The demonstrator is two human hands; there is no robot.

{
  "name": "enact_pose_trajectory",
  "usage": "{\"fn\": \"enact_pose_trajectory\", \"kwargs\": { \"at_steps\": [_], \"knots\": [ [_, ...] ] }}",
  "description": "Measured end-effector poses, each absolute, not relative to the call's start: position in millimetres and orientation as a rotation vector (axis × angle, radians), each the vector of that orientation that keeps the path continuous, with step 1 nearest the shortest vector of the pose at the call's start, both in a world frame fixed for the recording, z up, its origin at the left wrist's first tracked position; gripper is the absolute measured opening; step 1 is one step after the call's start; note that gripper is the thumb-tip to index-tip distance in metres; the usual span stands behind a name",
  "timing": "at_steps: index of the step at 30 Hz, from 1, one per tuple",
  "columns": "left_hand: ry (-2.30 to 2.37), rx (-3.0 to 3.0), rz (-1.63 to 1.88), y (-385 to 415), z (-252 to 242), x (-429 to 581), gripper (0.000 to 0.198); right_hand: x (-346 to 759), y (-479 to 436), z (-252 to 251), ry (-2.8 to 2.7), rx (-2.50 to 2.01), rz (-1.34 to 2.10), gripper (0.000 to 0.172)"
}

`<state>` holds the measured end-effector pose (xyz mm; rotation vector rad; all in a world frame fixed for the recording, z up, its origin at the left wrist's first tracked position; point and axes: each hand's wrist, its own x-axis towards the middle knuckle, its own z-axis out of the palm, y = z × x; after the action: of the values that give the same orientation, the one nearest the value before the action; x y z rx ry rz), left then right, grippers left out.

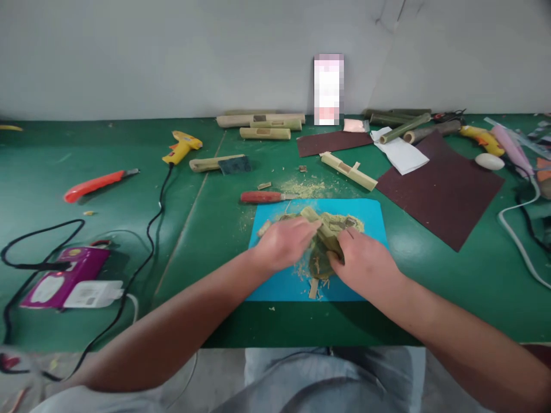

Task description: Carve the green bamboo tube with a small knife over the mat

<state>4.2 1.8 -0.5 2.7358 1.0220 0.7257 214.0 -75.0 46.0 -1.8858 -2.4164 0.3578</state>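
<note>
A short bamboo tube [330, 240] is held slantwise above a blue sheet [370, 215]. My right hand [365, 258] is wrapped round its near right side, thumb underneath. My left hand [286, 242] is closed, with its fingertips against the tube's upper left part; whatever they grip is hidden. Bamboo shavings and pale dust lie around and below both hands. A flat bamboo sliver [314, 288] rests at the sheet's front. Just beyond the sheet lies a red-handled tool [262, 197], its metal end partly in dust.
Left are a yellow glue gun [183, 148], a red utility knife [97, 184] and a purple power strip [88, 264] with cables. Behind lie bamboo tubes [265, 133] and a notched bamboo piece [349, 172]. Dark brown sheets [447, 195] and a white egg-shaped object [489, 162] are right.
</note>
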Motion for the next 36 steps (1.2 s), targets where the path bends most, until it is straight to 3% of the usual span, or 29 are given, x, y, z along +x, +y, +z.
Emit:
{"fn": "enact_pose_trajectory", "kwargs": {
  "at_steps": [30, 36],
  "knots": [
    [1.125, 2.536, 0.877, 2.1, 0.0, 5.6, 0.025, 214.0, -75.4, 46.9, -2.415, -1.873, 0.373, 0.015],
    [0.909, 2.63, 0.739, -4.4, 1.6, 9.4, 0.029, 213.5, -74.9, 47.7, -2.4, -1.9, 0.403, 0.015]
  ]
}}
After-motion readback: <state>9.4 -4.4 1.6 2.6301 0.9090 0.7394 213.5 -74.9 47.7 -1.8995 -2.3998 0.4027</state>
